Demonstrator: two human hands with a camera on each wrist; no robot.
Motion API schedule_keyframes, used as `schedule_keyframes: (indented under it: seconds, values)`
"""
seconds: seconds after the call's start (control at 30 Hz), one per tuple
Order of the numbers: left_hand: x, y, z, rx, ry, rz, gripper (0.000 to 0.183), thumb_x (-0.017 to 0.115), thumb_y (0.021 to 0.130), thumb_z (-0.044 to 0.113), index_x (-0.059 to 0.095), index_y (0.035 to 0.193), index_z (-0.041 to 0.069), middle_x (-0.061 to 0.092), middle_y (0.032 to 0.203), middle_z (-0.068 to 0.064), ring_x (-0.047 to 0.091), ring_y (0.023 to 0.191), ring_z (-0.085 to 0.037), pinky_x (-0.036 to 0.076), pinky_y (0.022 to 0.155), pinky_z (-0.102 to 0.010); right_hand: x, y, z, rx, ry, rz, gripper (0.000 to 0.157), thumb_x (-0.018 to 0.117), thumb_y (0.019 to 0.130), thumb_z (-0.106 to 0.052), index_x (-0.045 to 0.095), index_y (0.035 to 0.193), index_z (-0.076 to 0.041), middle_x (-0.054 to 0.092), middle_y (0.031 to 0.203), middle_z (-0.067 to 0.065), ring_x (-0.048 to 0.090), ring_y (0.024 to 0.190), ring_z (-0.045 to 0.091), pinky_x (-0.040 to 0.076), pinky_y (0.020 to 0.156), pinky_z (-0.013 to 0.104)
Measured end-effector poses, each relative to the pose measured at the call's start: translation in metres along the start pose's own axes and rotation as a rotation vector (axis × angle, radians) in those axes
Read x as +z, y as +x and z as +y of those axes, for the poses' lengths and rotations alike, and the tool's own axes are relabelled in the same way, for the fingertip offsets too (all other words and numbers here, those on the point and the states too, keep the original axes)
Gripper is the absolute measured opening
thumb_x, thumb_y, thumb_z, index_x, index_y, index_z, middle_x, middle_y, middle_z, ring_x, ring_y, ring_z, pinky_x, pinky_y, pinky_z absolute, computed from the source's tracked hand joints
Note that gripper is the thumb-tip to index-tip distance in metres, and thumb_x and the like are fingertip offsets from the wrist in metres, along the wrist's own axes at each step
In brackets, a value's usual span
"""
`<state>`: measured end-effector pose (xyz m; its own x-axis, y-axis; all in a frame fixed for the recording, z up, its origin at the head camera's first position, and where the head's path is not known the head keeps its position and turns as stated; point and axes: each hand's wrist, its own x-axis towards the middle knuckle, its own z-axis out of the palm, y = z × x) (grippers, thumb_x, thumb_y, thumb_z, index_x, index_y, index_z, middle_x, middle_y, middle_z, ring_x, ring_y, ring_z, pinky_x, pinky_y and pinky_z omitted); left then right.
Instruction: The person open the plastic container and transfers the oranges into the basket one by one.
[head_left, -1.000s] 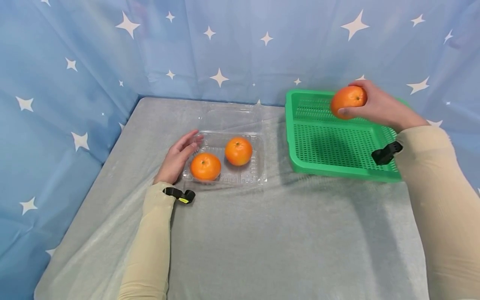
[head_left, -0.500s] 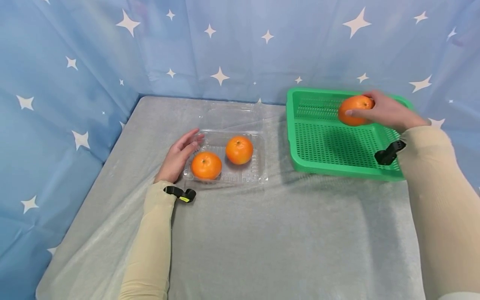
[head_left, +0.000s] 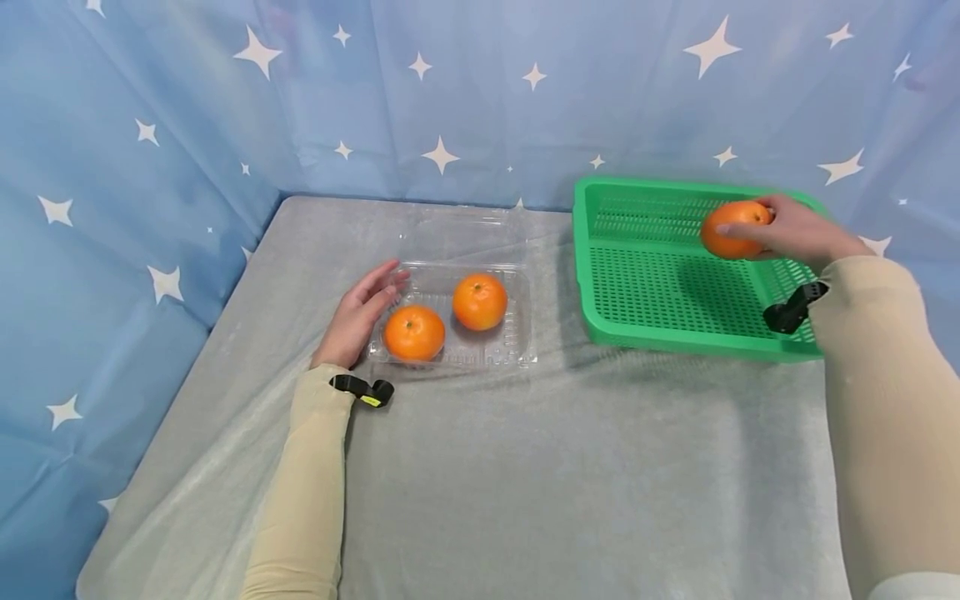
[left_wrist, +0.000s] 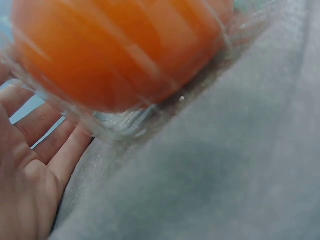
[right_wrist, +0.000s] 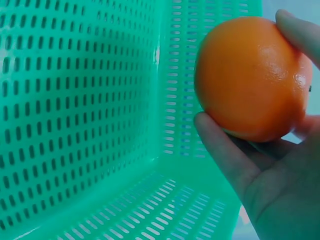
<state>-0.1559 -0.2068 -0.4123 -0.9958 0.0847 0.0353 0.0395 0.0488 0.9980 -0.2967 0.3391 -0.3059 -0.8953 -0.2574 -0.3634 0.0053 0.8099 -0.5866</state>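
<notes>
Over the right part of a green plastic basket (head_left: pixel 652 335), my right hand (head_left: pixel 806 232) grips an orange (head_left: pixel 735 229) between thumb and fingers. The right wrist view shows the held orange (right_wrist: pixel 250 80) above the slotted inside of the basket, apart from its floor. My left hand (head_left: pixel 354 317) rests at the left side of a clear plastic clamshell box (head_left: pixel 495 354), its fingers loosely extended along the wall. Two more oranges lie in the box: one at the front left (head_left: pixel 414 333), another at the back right (head_left: pixel 480 302). The box's clear lid (head_left: pixel 461 233) is folded back.
A grey cloth (head_left: pixel 570 467) covers the table under the box and basket. Behind and to the left hangs a blue curtain (head_left: pixel 480 100) with white stars, close to the basket's back rim. Black wrist cameras (head_left: pixel 363 390) sit on both sleeves.
My right hand has carried the orange to the right and lower, over the basket's right part. The left hand, the box and its two oranges stay in place.
</notes>
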Motion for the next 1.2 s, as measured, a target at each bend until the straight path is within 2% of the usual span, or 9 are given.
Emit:
schedule_keyframes:
  seconds: [0.13, 0.37, 0.5, 0.73, 1.03, 1.2]
  values:
    - [0.000, 0.000, 0.000, 0.002, 0.003, 0.004, 0.042, 0.046, 0.094, 0.018, 0.040, 0.134, 0.024, 0.045, 0.133, -0.006, 0.040, 0.122, -0.019, 0.030, 0.102, -0.036, 0.003, 0.003, 0.006, 0.004, 0.024, -0.002, 0.085, 0.050, 0.088, -0.043, 0.006, 0.138, 0.009, 0.028, 0.125, 0.026, 0.050, 0.077, 0.003, 0.053, 0.066, 0.029]
    - [0.000, 0.000, -0.002, -0.004, 0.011, 0.005, 0.041, 0.046, 0.094, 0.019, 0.041, 0.133, 0.027, 0.045, 0.132, -0.004, 0.040, 0.122, -0.018, 0.030, 0.102, -0.035, 0.011, 0.006, 0.012, 0.007, 0.122, -0.015, 0.082, 0.051, 0.088, -0.041, 0.008, 0.137, 0.010, 0.027, 0.122, 0.025, 0.052, 0.077, 0.003, 0.053, 0.071, 0.037]
    - [0.001, 0.000, -0.003, 0.001, 0.000, 0.002, 0.041, 0.046, 0.094, 0.018, 0.041, 0.133, 0.025, 0.045, 0.132, -0.005, 0.040, 0.122, -0.019, 0.030, 0.102, -0.036, 0.014, 0.009, 0.014, 0.018, 0.123, -0.020, 0.083, 0.052, 0.088, -0.041, 0.008, 0.137, 0.010, 0.027, 0.123, 0.025, 0.052, 0.079, 0.005, 0.053, 0.072, 0.038]
    - [0.002, 0.000, -0.003, -0.006, -0.009, -0.001, 0.041, 0.046, 0.094, 0.017, 0.041, 0.133, 0.025, 0.044, 0.133, -0.006, 0.040, 0.122, -0.021, 0.031, 0.102, -0.034, 0.019, 0.011, 0.017, 0.045, 0.094, -0.017, 0.090, 0.053, 0.086, -0.043, 0.001, 0.136, 0.010, 0.023, 0.124, 0.030, 0.052, 0.081, 0.011, 0.053, 0.071, 0.036]
    - [0.001, 0.000, -0.003, -0.001, -0.006, -0.004, 0.042, 0.046, 0.094, 0.016, 0.040, 0.134, 0.025, 0.044, 0.133, -0.007, 0.040, 0.122, -0.021, 0.030, 0.102, -0.035, 0.021, 0.017, 0.025, 0.039, 0.095, -0.023, 0.083, 0.053, 0.086, -0.045, 0.015, 0.133, 0.012, 0.030, 0.120, 0.026, 0.052, 0.080, 0.009, 0.052, 0.075, 0.041]
    - [-0.004, 0.006, -0.015, 0.024, -0.010, 0.002, 0.044, 0.047, 0.093, 0.017, 0.038, 0.136, 0.020, 0.046, 0.132, -0.004, 0.041, 0.121, -0.019, 0.031, 0.101, -0.035, 0.023, 0.017, 0.027, 0.035, 0.093, -0.023, 0.078, 0.052, 0.086, -0.044, 0.019, 0.130, 0.012, 0.032, 0.118, 0.024, 0.052, 0.081, 0.010, 0.052, 0.074, 0.041]
